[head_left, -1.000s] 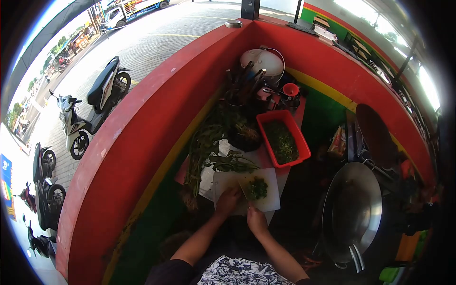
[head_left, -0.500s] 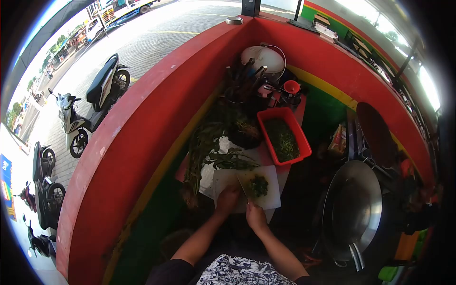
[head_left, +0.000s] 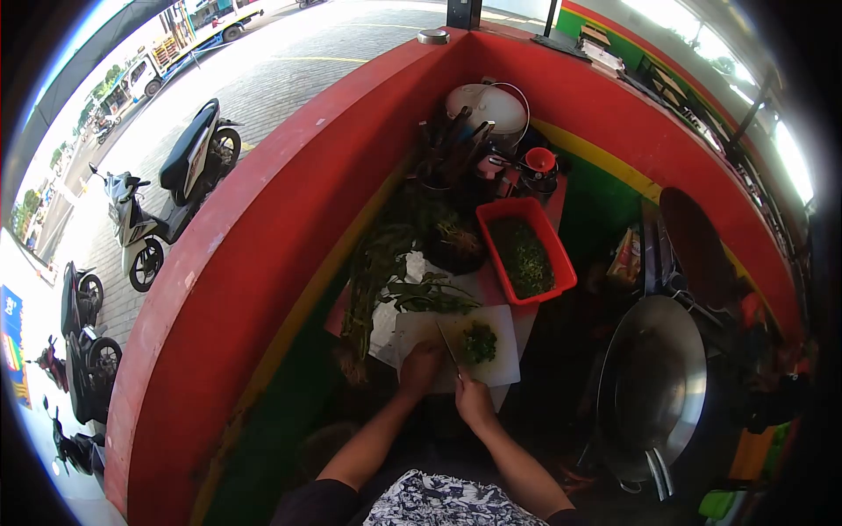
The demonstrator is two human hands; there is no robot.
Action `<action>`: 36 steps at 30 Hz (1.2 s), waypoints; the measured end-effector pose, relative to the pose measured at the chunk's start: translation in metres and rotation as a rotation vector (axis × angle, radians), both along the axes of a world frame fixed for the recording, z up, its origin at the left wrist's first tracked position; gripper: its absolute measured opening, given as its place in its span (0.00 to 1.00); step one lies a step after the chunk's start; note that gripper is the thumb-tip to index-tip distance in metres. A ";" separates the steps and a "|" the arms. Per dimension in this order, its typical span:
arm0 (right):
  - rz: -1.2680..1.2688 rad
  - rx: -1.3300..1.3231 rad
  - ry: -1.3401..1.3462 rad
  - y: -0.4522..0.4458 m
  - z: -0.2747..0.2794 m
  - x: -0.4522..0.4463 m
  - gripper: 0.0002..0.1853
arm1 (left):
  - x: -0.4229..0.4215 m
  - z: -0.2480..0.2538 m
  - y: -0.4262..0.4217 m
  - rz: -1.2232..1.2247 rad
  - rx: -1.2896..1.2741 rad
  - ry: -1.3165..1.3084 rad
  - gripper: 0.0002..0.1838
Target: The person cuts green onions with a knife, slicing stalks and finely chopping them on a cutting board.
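My right hand (head_left: 474, 401) is closed round the handle of a knife (head_left: 448, 344), its blade over the white cutting board (head_left: 502, 368). To the right of the blade lies a small heap of chopped greens (head_left: 479, 342). My left hand (head_left: 422, 366) rests on the board's left side, left of the knife, with fingers curled in shadow; whatever they hold cannot be made out. Just beyond the board are long leafy greens (head_left: 430, 294), with more leafy stalks (head_left: 355, 307) to the left. Behind the board, a red plastic tub (head_left: 561, 282) contains chopped greens.
A large wok (head_left: 653, 386) stands at the right. Further back are a lidded white pot (head_left: 491, 112), a container of dark-handled utensils (head_left: 447, 149) and a red-topped container (head_left: 538, 161). A red low wall (head_left: 289, 254) encloses the left and back; a scooter (head_left: 167, 193) is parked outside.
The knife blade has shifted and turned slightly beside the chopped greens. My hands stay almost in place. Outside, the truck has moved along the road.
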State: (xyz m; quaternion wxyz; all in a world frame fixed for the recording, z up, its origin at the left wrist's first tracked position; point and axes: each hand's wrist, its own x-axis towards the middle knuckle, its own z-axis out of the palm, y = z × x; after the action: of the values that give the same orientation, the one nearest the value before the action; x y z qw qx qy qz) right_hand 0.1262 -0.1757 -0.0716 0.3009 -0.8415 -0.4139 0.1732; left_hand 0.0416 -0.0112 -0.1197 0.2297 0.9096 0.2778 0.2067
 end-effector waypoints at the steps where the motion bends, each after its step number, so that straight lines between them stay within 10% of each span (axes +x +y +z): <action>1: 0.000 -0.018 0.013 -0.004 0.004 -0.003 0.18 | 0.000 -0.002 0.000 0.023 -0.063 0.068 0.12; 36: 0.030 0.024 -0.013 0.004 -0.025 -0.005 0.18 | -0.013 0.007 -0.015 0.102 -0.195 -0.025 0.16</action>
State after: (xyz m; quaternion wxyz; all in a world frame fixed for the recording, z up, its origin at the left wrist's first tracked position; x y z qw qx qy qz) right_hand 0.1215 -0.1712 -0.0968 0.3054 -0.8327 -0.4306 0.1670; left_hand 0.0289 -0.0257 -0.1125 0.3099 0.8650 0.3394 0.2015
